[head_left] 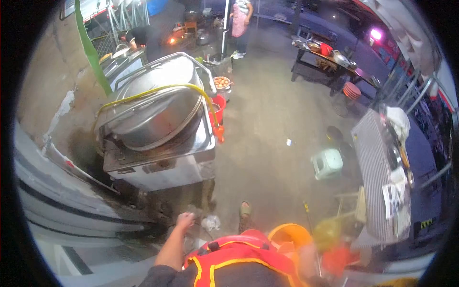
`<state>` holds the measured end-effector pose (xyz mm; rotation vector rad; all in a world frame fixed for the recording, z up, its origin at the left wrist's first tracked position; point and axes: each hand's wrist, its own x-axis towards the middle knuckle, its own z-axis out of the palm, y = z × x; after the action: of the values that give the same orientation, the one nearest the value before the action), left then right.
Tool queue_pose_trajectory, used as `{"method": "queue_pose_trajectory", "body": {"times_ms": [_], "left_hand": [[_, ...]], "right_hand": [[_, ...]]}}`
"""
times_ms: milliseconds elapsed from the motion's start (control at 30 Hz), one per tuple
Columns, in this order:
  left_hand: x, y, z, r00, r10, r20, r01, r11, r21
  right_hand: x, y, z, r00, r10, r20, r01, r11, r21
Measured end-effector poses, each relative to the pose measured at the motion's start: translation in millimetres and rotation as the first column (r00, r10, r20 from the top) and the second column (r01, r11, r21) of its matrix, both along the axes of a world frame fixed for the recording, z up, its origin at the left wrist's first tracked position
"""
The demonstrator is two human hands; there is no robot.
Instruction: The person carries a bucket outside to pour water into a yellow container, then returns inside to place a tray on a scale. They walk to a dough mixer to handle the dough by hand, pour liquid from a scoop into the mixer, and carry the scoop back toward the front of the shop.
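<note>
My left hand [185, 221] is out in front at the lower left, its fingers curled closed, with nothing showing in them. A crumpled whitish plastic bag [211, 222] lies on the floor just to its right. My right hand [308, 256] is smeared by motion at the right side of an orange bucket [289, 231]; its fingers do not show. Beside it are a blurred yellow-green shape [327, 233] and a blurred red one [338, 259]. A red apron with yellow trim [239, 256] covers my front, and one sandalled foot [245, 208] is forward.
On the left, a large metal pot [158, 115] with a yellow hose [158, 89] rests on a metal stove [158, 170]. A pale green stool [327, 163] and a ribbed-top table [375, 177] stand right. A person [240, 24] stands far ahead.
</note>
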<state>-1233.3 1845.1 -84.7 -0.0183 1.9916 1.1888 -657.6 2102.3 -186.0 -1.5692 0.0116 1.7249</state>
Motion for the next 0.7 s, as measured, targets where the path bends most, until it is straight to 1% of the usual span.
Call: {"method": "queue_pose_trajectory", "body": {"times_ms": [33,67,100,167,200,300,333,367,400,467,533,600,633,700], "left_hand": [[-22,-16,-45,0.986,-0.047,-0.158,0.037,0.997,-0.068],[-31,-15,-32,0.997,-0.037,-0.073,0.016,0.963,-0.269],[-37,-25,-35,0.982,-0.138,-0.131,0.078,0.92,-0.384],[-30,-19,-17,0.997,0.05,-0.064,-0.076,0.853,-0.517],[-25,-4,-5,0.938,0.345,0.023,-0.276,0.787,-0.552],[-21,8,-22,0.906,0.378,0.191,-0.282,0.875,-0.394],[-28,18,-18,0.971,0.172,0.167,-0.096,0.917,-0.387],[-32,32,-21,0.986,0.069,0.154,-0.003,0.921,-0.39],[-38,52,-27,0.987,0.036,0.16,0.029,0.921,-0.388],[-53,92,-41,0.981,0.069,0.18,0.004,0.927,-0.374],[-71,133,-60,0.976,0.102,0.193,-0.028,0.935,-0.353],[-88,173,-83,0.973,0.119,0.196,-0.049,0.942,-0.331],[-94,191,-89,0.97,0.132,0.203,-0.062,0.945,-0.322],[-84,222,-91,0.955,0.163,0.249,-0.079,0.945,-0.316]], "right_hand": [[-27,27,10,1.0,0.015,0.027,-0.014,1.0,-0.012],[-55,56,15,0.998,0.028,0.051,-0.026,0.999,-0.03],[-83,80,20,0.996,0.05,0.07,-0.046,0.998,-0.053],[-137,133,38,0.987,0.118,0.105,-0.108,0.99,-0.09],[-164,161,51,0.979,0.16,0.124,-0.149,0.984,-0.096],[-262,247,91,0.941,0.284,0.185,-0.273,0.959,-0.082],[-296,277,102,0.927,0.314,0.206,-0.301,0.949,-0.091],[-331,304,110,0.909,0.341,0.238,-0.327,0.94,-0.1],[-358,344,96,0.931,0.33,0.158,-0.286,0.925,-0.249],[-416,400,76,0.908,0.341,0.244,-0.29,0.93,-0.224],[-481,445,84,0.877,0.426,0.223,-0.393,0.903,-0.176],[-543,485,93,0.838,0.505,0.208,-0.465,0.859,-0.213],[-580,509,99,0.812,0.55,0.196,-0.51,0.831,-0.22],[-620,552,102,0.759,0.628,0.17,-0.595,0.776,-0.211]]}}
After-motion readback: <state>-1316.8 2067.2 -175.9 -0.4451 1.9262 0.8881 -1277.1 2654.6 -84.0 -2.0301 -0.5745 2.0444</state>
